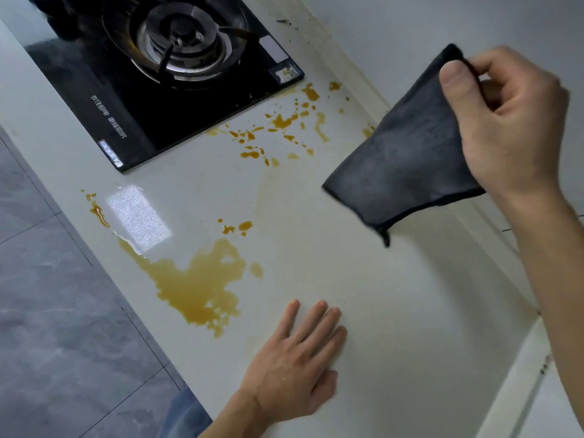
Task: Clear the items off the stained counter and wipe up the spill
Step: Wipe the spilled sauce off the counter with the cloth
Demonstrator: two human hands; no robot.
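The pale, glossy stone desk [363,279] fills most of the view, one long slab running beside a grey tiled floor [47,311], and no loose items show on the part in view, so the clearing step looks done and the wiping is what remains. Set into the desk at the far end is one black glass gas hob [164,99] with a single round metal burner [183,36] in sight. The amber-brown liquid spill [196,289] lies in one large puddle near the front edge, just beside the left hand, with a smaller streak [98,213] near the desk's edge towards the hob, and a scatter of many small drops [284,121] just off the hob's near corner, too many to count surely. One dark grey square cloth [407,159] hangs in the air above the desk, well apart from the puddle; the right hand [512,121] pinches its upper corner between thumb and curled fingers, so it drapes flat and open, probably to be laid or folded for the wipe. The left hand [297,355] lies flat on a dry patch with its fingers straight and holding nothing, likely bracing the body while staying out of the wet. There are two hands, well apart from each other; the cloth has not yet touched any stain
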